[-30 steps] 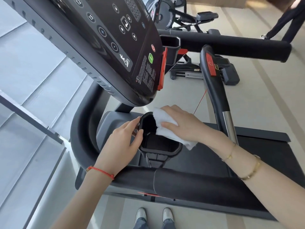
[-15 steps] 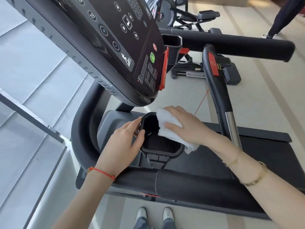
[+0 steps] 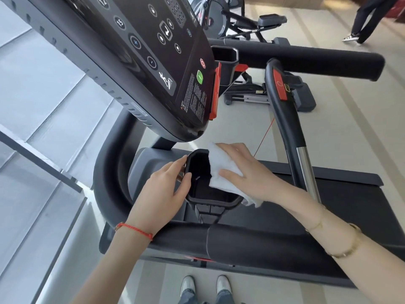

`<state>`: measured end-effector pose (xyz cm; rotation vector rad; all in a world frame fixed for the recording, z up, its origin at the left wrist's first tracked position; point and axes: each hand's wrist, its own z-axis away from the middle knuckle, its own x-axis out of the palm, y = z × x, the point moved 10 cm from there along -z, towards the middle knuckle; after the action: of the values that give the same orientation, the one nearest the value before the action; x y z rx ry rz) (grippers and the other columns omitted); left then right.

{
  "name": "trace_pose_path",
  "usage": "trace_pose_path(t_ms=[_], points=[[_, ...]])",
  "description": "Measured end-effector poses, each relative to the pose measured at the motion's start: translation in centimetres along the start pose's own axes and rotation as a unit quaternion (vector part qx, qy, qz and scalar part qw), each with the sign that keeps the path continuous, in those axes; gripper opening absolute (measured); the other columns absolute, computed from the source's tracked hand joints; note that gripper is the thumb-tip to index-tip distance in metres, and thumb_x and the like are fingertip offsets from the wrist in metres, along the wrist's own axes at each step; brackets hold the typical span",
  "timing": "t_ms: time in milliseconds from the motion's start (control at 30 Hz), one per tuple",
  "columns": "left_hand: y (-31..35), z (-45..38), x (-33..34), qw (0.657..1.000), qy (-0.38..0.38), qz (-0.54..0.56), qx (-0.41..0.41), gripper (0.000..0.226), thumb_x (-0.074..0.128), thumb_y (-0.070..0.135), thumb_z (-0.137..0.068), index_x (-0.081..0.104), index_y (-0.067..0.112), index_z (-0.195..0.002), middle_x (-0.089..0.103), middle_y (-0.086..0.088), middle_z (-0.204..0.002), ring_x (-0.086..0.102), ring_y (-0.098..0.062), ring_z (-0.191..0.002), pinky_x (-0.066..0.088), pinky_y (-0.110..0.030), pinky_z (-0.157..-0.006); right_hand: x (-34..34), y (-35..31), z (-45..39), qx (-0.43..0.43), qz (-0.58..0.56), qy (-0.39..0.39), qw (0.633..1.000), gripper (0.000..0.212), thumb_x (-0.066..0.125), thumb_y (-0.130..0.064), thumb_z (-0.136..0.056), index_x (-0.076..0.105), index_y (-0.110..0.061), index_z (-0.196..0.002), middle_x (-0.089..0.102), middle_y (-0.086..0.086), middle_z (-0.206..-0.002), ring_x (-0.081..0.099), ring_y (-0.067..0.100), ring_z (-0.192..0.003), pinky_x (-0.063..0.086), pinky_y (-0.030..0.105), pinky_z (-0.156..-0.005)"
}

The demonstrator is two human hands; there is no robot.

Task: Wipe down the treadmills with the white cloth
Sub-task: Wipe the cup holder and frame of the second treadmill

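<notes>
Your right hand [image 3: 247, 172] presses the white cloth [image 3: 221, 172], fingers flat, against the right rim of the treadmill's cup holder [image 3: 210, 201]; the cloth's long axis runs along that rim. Your left hand [image 3: 163, 189] grips the left rim.

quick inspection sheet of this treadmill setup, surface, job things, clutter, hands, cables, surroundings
surface: black cup holder below the console; the interior is dark, so dirt cannot be judged.
job's things: white cloth lies over the holder's right rim, partly hanging outside; it sits on the treadmill being wiped.
clutter: nothing seen.
hands: left hand grips the holder's left rim, thumb at the inner edge; right hand presses flat on the cloth.
cables: thin red cord runs down from the console side, behind the right hand.
surroundings: padded handrail in front, other gym machines beyond, a person's legs far right, pale floor.
</notes>
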<state>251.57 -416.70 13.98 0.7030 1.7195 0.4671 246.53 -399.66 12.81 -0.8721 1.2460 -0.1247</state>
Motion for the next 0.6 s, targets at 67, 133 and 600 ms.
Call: trace_pose_path(t_ms=[67, 133, 600], points=[[0.0, 0.0, 0.0, 1.0, 0.0, 0.0, 0.0, 0.045, 0.048, 0.037, -0.095, 0.051, 0.025, -0.138, 0.051, 0.028, -0.097, 0.052, 0.015, -0.088, 0.038, -0.004, -0.08, -0.1, -0.8, -2.2, -0.007, 0.097, -0.019, 0.995, 0.05, 0.047, -0.038, -0.099, 0.029, -0.037, -0.145, 0.037, -0.006, -0.137, 0.049, 0.021, -0.112, 0.039, 0.032, -0.086], [0.0, 0.0, 0.2, 1.0, -0.002, 0.004, 0.001, 0.045, 0.049, 0.036, -0.095, 0.05, 0.025, -0.139, 0.053, 0.023, -0.099, 0.053, 0.007, -0.088, 0.041, -0.011, -0.081, 0.1, -1.7, -4.1, -0.012, 0.145, -0.049, 0.988, 0.043, 0.047, -0.038, -0.098, 0.037, -0.034, -0.14, 0.047, -0.003, -0.129, 0.053, 0.026, -0.107, 0.042, 0.039, -0.087], [0.2, 0.0, 0.4, 1.0, -0.02, 0.005, 0.019, 0.048, 0.045, 0.037, -0.095, 0.05, 0.017, -0.139, 0.06, 0.012, -0.102, 0.061, -0.01, -0.088, 0.052, -0.03, -0.085, 2.7, 1.0, 4.5, 0.181, -0.196, 0.103, 0.958, 0.074, 0.051, -0.026, -0.097, 0.0, -0.038, -0.15, 0.014, -0.006, -0.152, 0.032, 0.017, -0.125, 0.031, 0.036, -0.104]])
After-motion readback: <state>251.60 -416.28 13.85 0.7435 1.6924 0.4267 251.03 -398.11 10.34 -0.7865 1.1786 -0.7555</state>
